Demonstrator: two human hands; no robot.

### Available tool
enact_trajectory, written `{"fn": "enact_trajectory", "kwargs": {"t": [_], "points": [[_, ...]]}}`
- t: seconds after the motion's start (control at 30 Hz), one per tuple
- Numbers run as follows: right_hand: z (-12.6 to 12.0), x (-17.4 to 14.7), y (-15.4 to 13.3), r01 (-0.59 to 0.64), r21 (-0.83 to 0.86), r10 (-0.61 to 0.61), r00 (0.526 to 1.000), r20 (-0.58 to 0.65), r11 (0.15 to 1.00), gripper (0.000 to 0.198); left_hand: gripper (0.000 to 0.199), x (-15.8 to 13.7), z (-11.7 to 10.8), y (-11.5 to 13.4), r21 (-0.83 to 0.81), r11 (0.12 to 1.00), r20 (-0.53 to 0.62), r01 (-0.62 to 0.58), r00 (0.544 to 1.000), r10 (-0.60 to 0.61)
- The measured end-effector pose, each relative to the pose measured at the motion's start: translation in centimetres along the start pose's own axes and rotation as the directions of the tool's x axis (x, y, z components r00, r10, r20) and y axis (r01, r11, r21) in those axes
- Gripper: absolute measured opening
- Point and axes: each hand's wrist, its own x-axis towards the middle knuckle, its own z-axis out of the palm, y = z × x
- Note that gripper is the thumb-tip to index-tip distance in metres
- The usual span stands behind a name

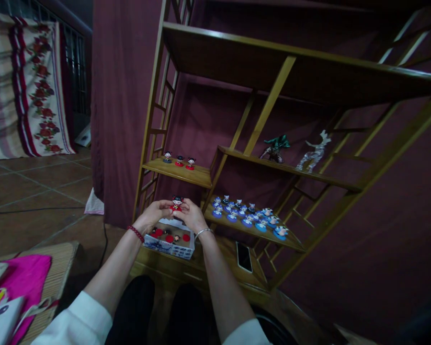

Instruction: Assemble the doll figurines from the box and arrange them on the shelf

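Note:
Between the fingertips of both hands is a small doll figurine (177, 202) with black hair and a red base, held upright. My left hand (153, 213) grips it from the left, and a red bead bracelet circles that wrist. From the other side my right hand (193, 215) closes on it, with a silvery bangle at the wrist. Just below the hands stands an open patterned box (168, 248), in which several small figurines and red bases lie. Beyond, three similar figurines (179, 161) are lined up on the small left shelf (197, 177).
Several blue and purple figurines (242, 211) stand in rows on the right shelf. Above them are a green statuette (277, 147) and a silvery deer figure (314, 152). A phone (243, 257) lies on the lowest board. At lower left is a woven mat seat (62, 261) with a pink cloth.

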Motion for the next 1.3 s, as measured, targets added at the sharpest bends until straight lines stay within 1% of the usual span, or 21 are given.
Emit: {"fn": "enact_trajectory", "kwargs": {"t": [0.13,0.23,0.3,0.5,0.6,0.73,0.9,0.97,1.07,1.2,1.3], "points": [[-0.3,0.4,-1.2,0.056,-0.088,-0.055,0.998,0.018,0.995,0.036,0.033,0.4,0.1,0.7,0.022,1.0,-0.015,-0.008,1.0,0.008],[-0.6,0.6,-2.1,0.094,-0.181,-0.094,0.996,0.009,0.979,0.035,0.032,0.4,0.1,1.6,0.044,0.999,-0.005,-0.014,1.0,0.015],[-0.8,0.8,-2.8,0.107,-0.203,-0.109,0.994,0.005,0.973,0.036,0.032,0.4,0.3,2.3,0.076,0.997,0.004,-0.033,0.999,0.033],[-1.5,1.6,-5.1,0.128,-0.188,-0.126,0.992,0.02,0.974,0.033,0.032,0.8,1.1,4.6,0.134,0.987,0.014,-0.089,0.996,0.088],[-2.0,2.1,-5.9,0.148,-0.184,-0.146,0.989,0.023,0.972,0.031,0.031,1.5,1.4,5.2,0.156,0.979,0.01,-0.131,0.991,0.131],[-2.8,3.0,-6.8,0.181,-0.136,-0.177,0.983,0.04,0.974,0.032,0.032,2.6,1.8,6.0,0.172,0.966,0.018,-0.195,0.981,0.195],[-3.7,4.7,-7.4,0.208,-0.149,-0.212,0.977,-0.008,0.967,0.04,0.029,4.1,2.6,7.1,0.207,0.939,0.04,-0.273,0.962,0.27],[-4.0,5.6,-7.4,0.216,-0.159,-0.222,0.975,-0.027,0.964,0.042,0.027,4.9,2.7,7.3,0.255,0.92,0.04,-0.297,0.954,0.297],[-4.6,6.8,-7.1,0.215,-0.159,-0.223,0.974,-0.037,0.964,0.041,0.026,6.2,2.6,7.5,0.431,0.837,0.022,-0.335,0.932,0.362],[-5.5,8.5,-6.3,0.191,-0.227,-0.217,0.972,-0.093,0.955,0.049,0.024,7.4,2.4,8.1,0.69,0.643,0.02,-0.332,0.897,0.442],[-6.2,9.8,-5.6,0.159,-0.303,-0.214,0.964,-0.158,0.94,0.055,0.027,7.8,2.6,8.9,0.809,0.495,0.07,-0.318,0.888,0.455]]}}
